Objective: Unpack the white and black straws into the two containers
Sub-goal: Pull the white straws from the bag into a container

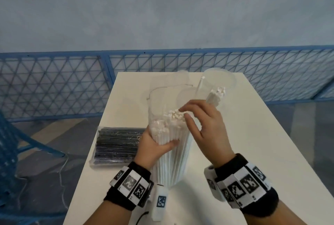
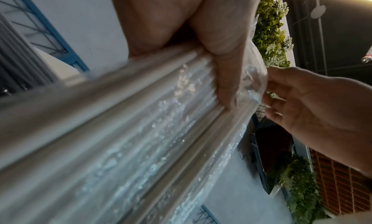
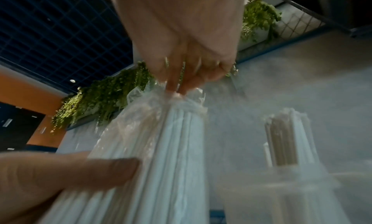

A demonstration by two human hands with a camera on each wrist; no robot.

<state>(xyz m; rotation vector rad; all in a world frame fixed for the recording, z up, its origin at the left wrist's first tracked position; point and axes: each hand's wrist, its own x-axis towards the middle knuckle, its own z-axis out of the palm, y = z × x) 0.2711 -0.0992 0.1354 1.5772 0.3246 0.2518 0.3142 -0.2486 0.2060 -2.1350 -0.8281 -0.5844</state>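
Note:
A pack of white straws (image 1: pixel 173 156) stands upright on the white table (image 1: pixel 244 152) in a clear bag open at the top. My left hand (image 1: pixel 162 143) grips the pack at mid-height, its thumb (image 2: pixel 223 84) pressed on the plastic. My right hand (image 1: pixel 186 116) is at the top of the pack, fingers (image 3: pixel 177 85) dipped into the bag's mouth and pinching the straw ends. A clear container (image 1: pixel 218 78) at the back right holds a small bunch of white straws (image 1: pixel 216 94). The sealed pack of black straws (image 1: pixel 117 145) lies flat to the left.
A second clear container (image 1: pixel 182 77) shows faintly behind the bag's open top. A blue mesh fence (image 1: pixel 54 84) runs beyond the table's far edge. The table's left edge is close to the black pack.

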